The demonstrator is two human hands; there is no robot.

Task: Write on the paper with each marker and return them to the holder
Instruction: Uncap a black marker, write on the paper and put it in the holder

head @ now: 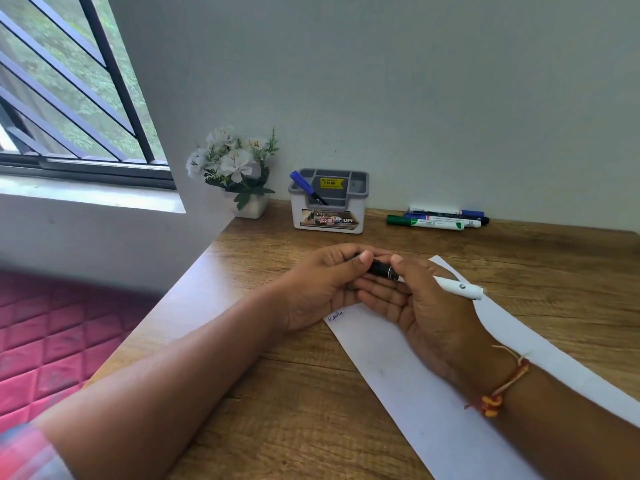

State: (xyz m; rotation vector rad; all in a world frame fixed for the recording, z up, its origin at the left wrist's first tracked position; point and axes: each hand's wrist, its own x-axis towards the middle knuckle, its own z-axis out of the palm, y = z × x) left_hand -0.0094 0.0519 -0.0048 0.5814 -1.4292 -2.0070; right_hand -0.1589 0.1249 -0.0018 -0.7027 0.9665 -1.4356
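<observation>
Both hands meet over the near middle of the brown wood-grain bench (277, 410), sharing a slim white marker (457, 287) that lies roughly level, its tail pointing right. The left hand (322, 282) grips the marker's black cap (381, 268): its fingers curl around the cap from below and the thumb presses on top. The right hand (426, 306) holds the white barrel just beside the cap, thumb on the upper side and fingers folded underneath, so the barrel's end sticks out past the hand. Whether the cap is fully seated cannot be told.

Under the hands lies a long white sheet of paper (415, 393), set at a slant across the bench. A short line of small dark handwriting (336, 315) sits near its far left corner, just below the left hand.

At the back of the bench, against the pale wall, stands a grey-and-white plastic holder (329, 202) with a printed label; one blue-capped marker (306, 187) leans in its left compartment. To the right, well apart from it, a cluster of loose markers (440, 218) lies flat, a green-capped one nearest.

A white pot of artificial white flowers (239, 168) stands left of the holder. A red-and-yellow thread bracelet (498, 389) circles the right wrist.
</observation>
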